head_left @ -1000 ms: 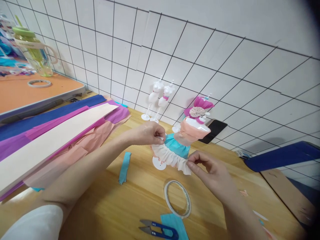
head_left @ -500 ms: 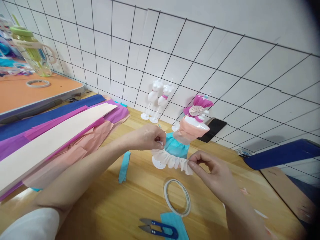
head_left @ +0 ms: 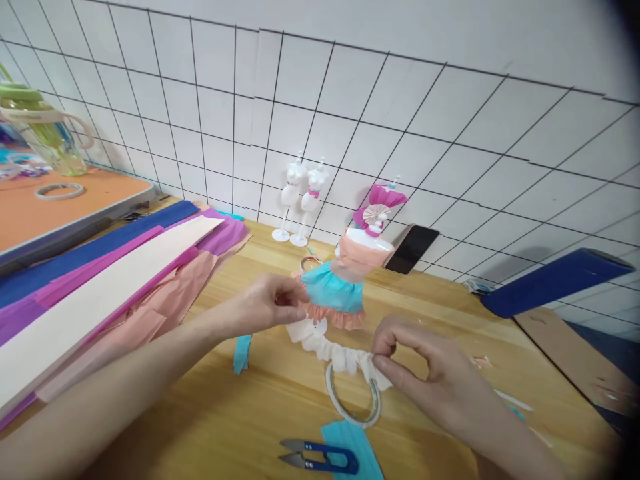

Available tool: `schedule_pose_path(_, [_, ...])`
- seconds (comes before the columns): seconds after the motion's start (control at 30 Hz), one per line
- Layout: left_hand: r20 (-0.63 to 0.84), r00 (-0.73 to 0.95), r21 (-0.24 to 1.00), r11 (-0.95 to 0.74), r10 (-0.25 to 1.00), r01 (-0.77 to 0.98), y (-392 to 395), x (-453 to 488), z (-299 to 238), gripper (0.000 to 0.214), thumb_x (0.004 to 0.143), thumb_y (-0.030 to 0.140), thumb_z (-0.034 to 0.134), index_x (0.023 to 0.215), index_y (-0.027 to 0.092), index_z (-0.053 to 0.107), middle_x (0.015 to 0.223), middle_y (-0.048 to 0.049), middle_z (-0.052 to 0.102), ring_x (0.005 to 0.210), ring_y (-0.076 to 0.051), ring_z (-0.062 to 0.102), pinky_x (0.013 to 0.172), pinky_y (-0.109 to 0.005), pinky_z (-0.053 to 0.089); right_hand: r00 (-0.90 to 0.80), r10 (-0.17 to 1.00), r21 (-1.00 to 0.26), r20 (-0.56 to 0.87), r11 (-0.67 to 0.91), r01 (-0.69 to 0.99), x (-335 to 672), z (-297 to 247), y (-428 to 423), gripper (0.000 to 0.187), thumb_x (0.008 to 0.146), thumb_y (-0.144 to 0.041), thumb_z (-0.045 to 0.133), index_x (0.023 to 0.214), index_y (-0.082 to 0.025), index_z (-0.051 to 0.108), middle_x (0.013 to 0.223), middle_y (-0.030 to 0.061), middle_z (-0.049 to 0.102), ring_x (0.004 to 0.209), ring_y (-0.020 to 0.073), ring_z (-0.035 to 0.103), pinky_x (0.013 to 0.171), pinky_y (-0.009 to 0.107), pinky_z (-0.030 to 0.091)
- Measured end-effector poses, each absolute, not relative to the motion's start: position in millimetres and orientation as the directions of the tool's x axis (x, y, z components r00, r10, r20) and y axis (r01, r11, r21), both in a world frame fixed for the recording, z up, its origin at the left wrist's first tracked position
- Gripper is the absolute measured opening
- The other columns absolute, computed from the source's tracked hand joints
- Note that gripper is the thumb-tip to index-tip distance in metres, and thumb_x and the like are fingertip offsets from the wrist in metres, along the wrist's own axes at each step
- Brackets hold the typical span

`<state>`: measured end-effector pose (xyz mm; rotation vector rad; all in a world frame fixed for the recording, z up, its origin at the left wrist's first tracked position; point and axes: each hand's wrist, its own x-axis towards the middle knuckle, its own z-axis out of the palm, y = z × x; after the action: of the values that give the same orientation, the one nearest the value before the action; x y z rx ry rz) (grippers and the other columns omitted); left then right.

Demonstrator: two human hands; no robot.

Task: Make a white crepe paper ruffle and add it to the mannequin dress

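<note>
A gathered white ruffle strip is stretched between my hands. My left hand pinches its left end, close to the skirt of a small dress form. My right hand pinches the other end, lower and to the right. Just behind the strip stands the dress form, wearing a peach top and a turquoise skirt with a peach ruffled hem. Below the strip lies a roll of tape, its upper part partly covered. Blue thread snips rest on a turquoise paper piece near the front edge.
Stacked coloured paper sheets lie at the left. Two bare dress forms and one with a magenta top stand by the tiled wall, near a phone. A dark blue roll is at right; a bottle stands far left.
Both hands have moved down and toward me with the ruffle strip, away from the dress form. The skirt's peach ruffled hem now shows. The view has shifted slightly.
</note>
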<state>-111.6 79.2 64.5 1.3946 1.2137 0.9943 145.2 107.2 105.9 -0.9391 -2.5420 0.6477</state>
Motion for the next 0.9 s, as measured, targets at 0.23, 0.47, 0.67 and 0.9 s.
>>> schedule_pose_path(0.23, [-0.333,0.193,0.916,0.365,0.923,-0.163,60,-108,21,0.033,0.065,0.043,0.072,0.072,0.013,0.062,0.064,-0.0004,0.06,0.051,-0.009,0.053,0.056,-0.024,0.042,-0.76,0.638,-0.497,0.123,0.702,0.51,136,99,102,0.017,0.079,-0.015,0.05,0.064,-0.023,0.048,0.065,-0.001,0.058,0.062,0.0157,0.055,0.056,0.027,0.043])
schedule_pose_path(0.47, [-0.402,0.18,0.83,0.441,0.898,-0.342,61,-84,11,0.047,0.064,0.057,0.069,0.082,0.014,0.062,0.082,-0.0044,0.065,0.073,-0.014,0.059,0.072,-0.027,0.044,-0.849,0.516,-0.561,0.114,0.738,0.374,129,107,94,0.016,0.079,-0.011,0.05,0.067,-0.022,0.049,0.068,-0.0019,0.057,0.064,0.0141,0.055,0.059,0.026,0.043])
schedule_pose_path(0.67, [-0.42,0.349,0.659,0.546,0.838,-0.517,41,-82,21,0.057,0.06,0.065,0.067,0.087,0.015,0.062,0.073,-0.0035,0.064,0.068,-0.017,0.06,0.064,-0.029,0.046,-0.795,0.595,-0.618,0.116,0.67,0.412,135,102,104,0.015,0.081,-0.019,0.051,0.066,-0.022,0.051,0.066,-0.0014,0.058,0.063,0.0141,0.055,0.059,0.026,0.043])
schedule_pose_path(0.9, [-0.37,0.3,0.662,0.476,0.879,-0.579,37,-86,24,0.062,0.058,0.069,0.066,0.087,0.014,0.065,0.087,-0.0082,0.066,0.082,-0.019,0.063,0.075,-0.032,0.051,-0.591,0.8,-0.758,0.1,0.446,0.476,130,74,113,0.02,0.075,-0.03,0.056,0.058,-0.019,0.054,0.055,-0.0002,0.055,0.054,0.0149,0.052,0.051,0.026,0.043])
